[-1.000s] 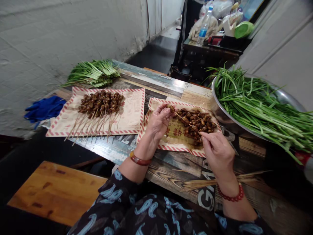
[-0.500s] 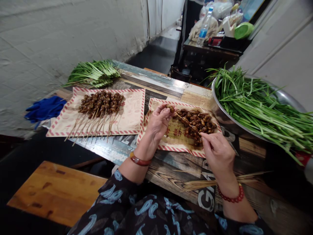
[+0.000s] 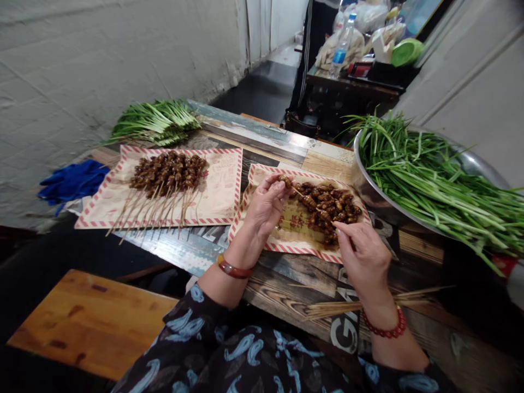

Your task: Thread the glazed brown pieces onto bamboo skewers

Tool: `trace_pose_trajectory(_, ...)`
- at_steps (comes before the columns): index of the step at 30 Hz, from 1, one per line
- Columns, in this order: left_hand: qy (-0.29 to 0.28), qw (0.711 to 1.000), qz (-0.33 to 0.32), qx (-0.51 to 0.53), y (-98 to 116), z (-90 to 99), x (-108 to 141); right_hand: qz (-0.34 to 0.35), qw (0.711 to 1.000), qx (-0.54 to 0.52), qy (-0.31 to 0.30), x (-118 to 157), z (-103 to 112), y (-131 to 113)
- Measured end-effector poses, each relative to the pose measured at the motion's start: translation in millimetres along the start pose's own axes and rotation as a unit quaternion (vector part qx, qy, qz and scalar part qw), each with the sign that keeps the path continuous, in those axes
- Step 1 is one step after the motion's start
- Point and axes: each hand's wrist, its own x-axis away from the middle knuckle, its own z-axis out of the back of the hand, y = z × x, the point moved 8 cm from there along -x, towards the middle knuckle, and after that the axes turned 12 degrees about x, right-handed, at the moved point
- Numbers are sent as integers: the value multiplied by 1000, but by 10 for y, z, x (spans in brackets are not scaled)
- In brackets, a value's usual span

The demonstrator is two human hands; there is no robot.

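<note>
Between the thumb and fingers of my left hand (image 3: 268, 204) is a glossy brown silkworm pupa (image 3: 285, 180). My right hand (image 3: 364, 245) pinches a thin bamboo skewer (image 3: 298, 191) that slants up and left, its tip at the pupa. Part of the skewer is lost against a pile of loose brown pupae (image 3: 333, 204) beneath it. That pile lies on the right paper sheet (image 3: 282, 243), which has a red-striped border and wet stains. To the left, loaded skewers (image 3: 167, 172) lie in a row on another striped paper sheet (image 3: 221, 191), bare ends towards me.
A metal basin (image 3: 368, 188) heaped with green chives (image 3: 434, 174) stands at the right. More chives (image 3: 158, 123) lie back left, near blue gloves (image 3: 73, 183). Bare skewers (image 3: 335, 309) lie by the front edge. A wooden stool (image 3: 94, 322) is below left; a person stands behind the table.
Almost nothing differs. My right hand has shifted very slightly left with the skewer, and my left hand keeps its hold on the pupa.
</note>
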Motion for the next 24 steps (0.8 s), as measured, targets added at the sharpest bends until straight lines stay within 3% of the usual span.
trace_pose_trajectory(24, -26, 999, 5, -28, -105, -68, 60, -10, 1000, -14, 0, 1, -47, -1)
